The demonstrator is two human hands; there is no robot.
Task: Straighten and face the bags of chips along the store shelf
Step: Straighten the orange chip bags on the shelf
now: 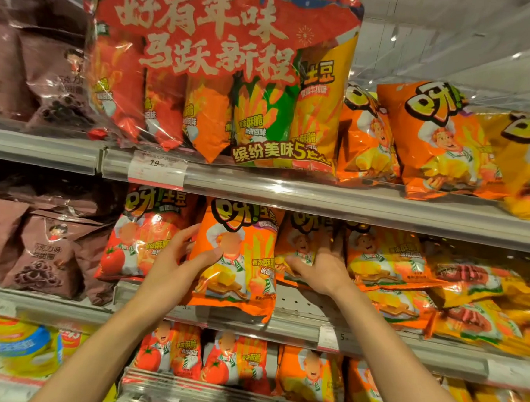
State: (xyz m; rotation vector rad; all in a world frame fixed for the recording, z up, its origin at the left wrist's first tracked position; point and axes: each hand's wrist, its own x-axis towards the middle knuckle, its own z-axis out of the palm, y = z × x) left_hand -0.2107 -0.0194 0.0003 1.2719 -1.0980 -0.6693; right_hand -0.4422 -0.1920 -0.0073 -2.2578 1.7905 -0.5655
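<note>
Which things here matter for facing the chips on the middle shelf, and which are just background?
In play:
- left hand, gripping the orange chip bag
- right hand, on the orange bag behind
- red tomato bag, next in the row

Background:
- big multipack on the top shelf
- brown snack bags at left
- price tag
- bottom-shelf bags

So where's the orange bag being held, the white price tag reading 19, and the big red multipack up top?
orange bag (237, 261): head view, middle of its front.
price tag (156, 169): head view, its white face on the shelf rail.
red multipack (222, 72): head view, the printed red banner on its front.
</note>
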